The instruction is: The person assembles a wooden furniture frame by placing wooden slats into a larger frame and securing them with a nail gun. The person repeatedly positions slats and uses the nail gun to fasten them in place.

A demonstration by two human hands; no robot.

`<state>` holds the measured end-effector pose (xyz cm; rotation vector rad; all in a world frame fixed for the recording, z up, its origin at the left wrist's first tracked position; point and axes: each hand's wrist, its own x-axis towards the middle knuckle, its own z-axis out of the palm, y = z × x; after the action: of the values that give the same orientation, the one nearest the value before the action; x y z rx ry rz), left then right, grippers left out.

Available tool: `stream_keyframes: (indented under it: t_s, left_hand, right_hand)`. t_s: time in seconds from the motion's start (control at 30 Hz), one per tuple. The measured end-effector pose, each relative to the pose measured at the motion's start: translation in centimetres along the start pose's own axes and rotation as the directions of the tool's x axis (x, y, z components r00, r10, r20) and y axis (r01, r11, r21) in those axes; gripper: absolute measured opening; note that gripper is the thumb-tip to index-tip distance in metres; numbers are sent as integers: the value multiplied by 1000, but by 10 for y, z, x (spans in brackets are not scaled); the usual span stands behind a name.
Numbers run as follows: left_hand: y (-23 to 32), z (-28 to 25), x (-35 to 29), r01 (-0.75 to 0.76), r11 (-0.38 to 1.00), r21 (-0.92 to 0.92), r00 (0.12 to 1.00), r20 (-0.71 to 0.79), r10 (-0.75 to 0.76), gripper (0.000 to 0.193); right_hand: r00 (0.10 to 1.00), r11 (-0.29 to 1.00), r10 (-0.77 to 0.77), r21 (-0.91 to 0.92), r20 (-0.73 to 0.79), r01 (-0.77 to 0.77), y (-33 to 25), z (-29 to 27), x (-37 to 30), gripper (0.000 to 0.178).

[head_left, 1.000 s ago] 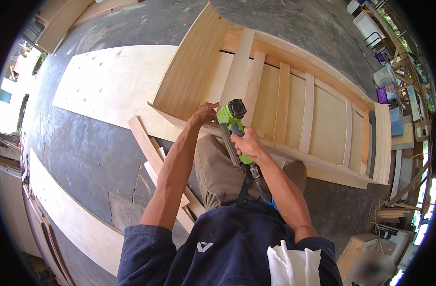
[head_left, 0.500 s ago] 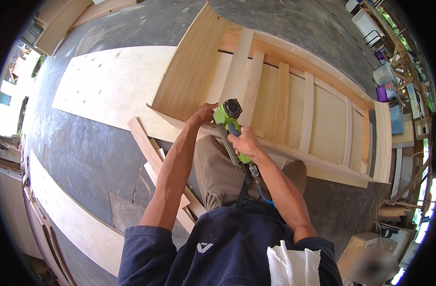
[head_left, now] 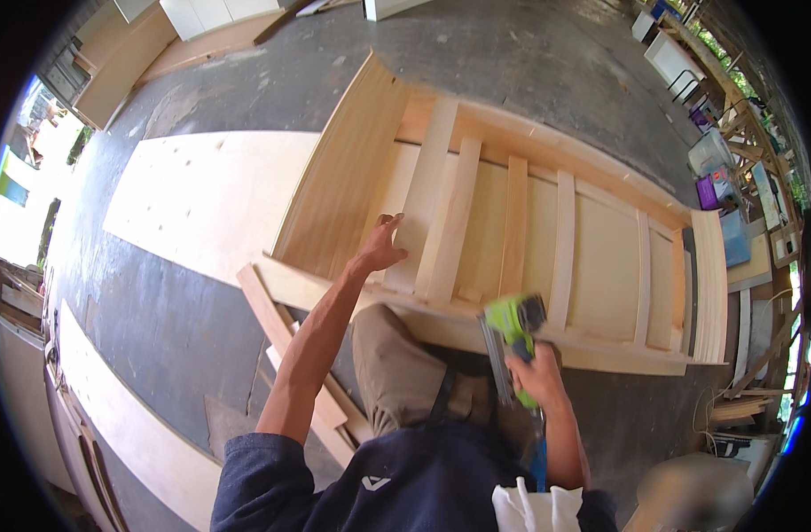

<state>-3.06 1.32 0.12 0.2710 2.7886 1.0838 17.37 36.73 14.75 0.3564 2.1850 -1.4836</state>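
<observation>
My right hand (head_left: 540, 376) grips a green and black nail gun (head_left: 510, 321), slightly blurred, held up over the near long side of a wooden bed-like frame. A blue air hose (head_left: 538, 465) runs down from its grip. My left hand (head_left: 383, 245) reaches over the left part of the frame, fingers apart and holding nothing. Its fingertips are beside the wide, pale slat (head_left: 426, 191); whether they touch it I cannot tell. The frame has a tall end board (head_left: 343, 168) at the left, a lower end board (head_left: 709, 284) at the right, and several crosswise slats between.
A large plywood sheet (head_left: 210, 199) lies on the floor left of the frame. Narrow wood strips (head_left: 272, 310) lie near my left forearm, and a long pale board (head_left: 121, 417) lies farther left. Cluttered shelving (head_left: 760, 151) lines the right side.
The nail gun and my right hand have moved right and nearer to me. My left hand has left the near rail beside the gun and now reaches farther over the frame, fingers spread.
</observation>
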Motion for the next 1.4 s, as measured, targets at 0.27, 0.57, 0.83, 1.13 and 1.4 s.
stream_keyframes:
  t_s: [0.27, 0.57, 0.83, 1.13, 1.4]
  left_hand:
    - [42, -3, 197, 129, 977, 167, 978, -187, -97, 79]
    - [65, 0, 337, -18, 848, 529, 920, -324, 221, 87]
    - [29, 39, 355, 60, 904, 423, 996, -81, -28, 81]
    - [2, 35, 363, 126, 928, 351, 958, -286, -22, 83]
    - [12, 39, 360, 81, 949, 306, 948, -319, 22, 84]
  right_hand:
    - [924, 967, 205, -76, -324, -241, 42, -73, -70, 26]
    - [800, 901, 416, 77, -432, -427, 61, -89, -65, 24]
    - [882, 829, 351, -334, -314, -449, 69, -94, -55, 46]
    - [982, 990, 136, 47, -133, -131, -157, -135, 154, 15]
    - [979, 964, -197, 170, -55, 204, -240, -128, 398, 16]
